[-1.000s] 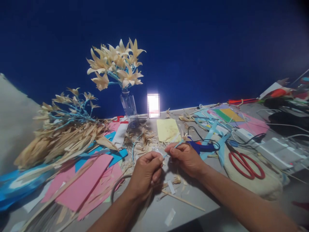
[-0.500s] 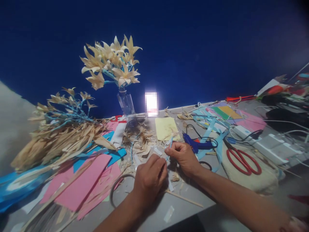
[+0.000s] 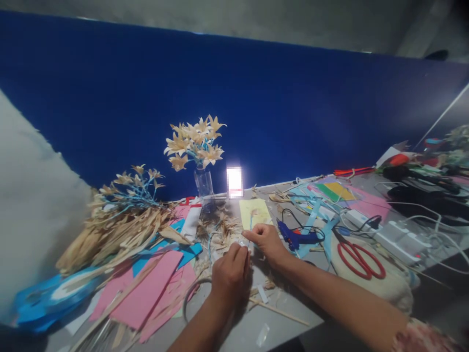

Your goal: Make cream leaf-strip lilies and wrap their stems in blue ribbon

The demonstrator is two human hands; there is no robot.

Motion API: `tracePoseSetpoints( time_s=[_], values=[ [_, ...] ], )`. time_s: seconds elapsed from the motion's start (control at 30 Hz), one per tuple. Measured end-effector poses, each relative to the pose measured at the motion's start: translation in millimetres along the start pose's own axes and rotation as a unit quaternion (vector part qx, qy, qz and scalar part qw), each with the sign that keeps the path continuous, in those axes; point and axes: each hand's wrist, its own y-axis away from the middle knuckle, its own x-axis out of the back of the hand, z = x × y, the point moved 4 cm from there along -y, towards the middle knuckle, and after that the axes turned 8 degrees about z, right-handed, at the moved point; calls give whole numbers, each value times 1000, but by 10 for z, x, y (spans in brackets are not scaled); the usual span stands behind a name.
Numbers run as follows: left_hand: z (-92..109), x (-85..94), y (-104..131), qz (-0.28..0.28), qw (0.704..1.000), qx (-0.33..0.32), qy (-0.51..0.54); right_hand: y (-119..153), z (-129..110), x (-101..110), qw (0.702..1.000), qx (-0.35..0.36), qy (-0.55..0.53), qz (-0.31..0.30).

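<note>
My right hand (image 3: 266, 240) pinches a thin light-blue stem (image 3: 251, 220) with a small pale tip, in front of the yellow paper (image 3: 261, 209). Close by on the left, my left hand (image 3: 230, 268) is closed, fingertips together near the lower end of the stem; what lies between them is too small to make out. Scraps of dry husk (image 3: 229, 227) lie just beyond the hands. A blue glue gun (image 3: 298, 237) rests right of my right hand.
Pale flowers (image 3: 198, 139) stand in a clear vase (image 3: 204, 183) at the back. Pink sheets (image 3: 146, 288) and dried husks (image 3: 120, 234) are at left. Red-handled scissors (image 3: 361, 259) lie on a cloth (image 3: 381, 288) at right, near a white power strip (image 3: 397, 239).
The camera view has tilted up, showing more wall, with the table things looking smaller and the vase lower. Both hands remain close together, and the stem now stands before the yellow paper.
</note>
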Motion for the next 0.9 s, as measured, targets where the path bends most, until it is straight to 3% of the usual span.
tracePoseSetpoints(
  time_s=[0.1,0.17,0.2,0.27,0.33,0.37,0.4,0.43,0.47,0.53,0.6,0.67,0.73,0.8,0.9],
  values=[
    [-89,70,-58,7,985,122,124,-7,8,-15,999,-27,-19,-38],
    [-159,77,-85,14,941,256,219,-19,15,3,994,-58,-50,-81],
    [-193,57,-79,15,903,335,268,-26,21,14,988,-78,-78,-109],
    [-233,-26,-28,9,795,479,372,-39,34,29,968,-116,-144,-171],
    [-230,-125,30,-6,688,564,457,-56,56,40,950,-133,-191,-209],
    [-227,-163,50,-12,654,583,482,-70,72,47,950,-127,-193,-209],
    [-228,-188,63,-17,639,592,491,-84,90,54,956,-114,-183,-198],
    [-237,-199,71,-19,644,593,482,-97,108,61,965,-94,-165,-179],
    [-250,-195,72,-19,668,587,458,-105,122,68,975,-72,-142,-157],
    [-261,-149,40,-18,755,540,372,-108,139,81,987,-32,-101,-119],
    [-221,-78,-23,-16,848,452,277,-105,152,98,992,-14,-82,-98],
    [-155,-15,-72,-9,899,378,222,-117,172,125,992,-17,-89,-87],
    [-125,34,-91,4,913,349,210,-150,204,162,989,-40,-122,-76],
    [-157,65,-92,18,910,354,216,-190,238,193,982,-71,-157,-72],
    [-306,67,-63,36,874,424,236,-225,256,213,976,-93,-178,-82]
  ],
)
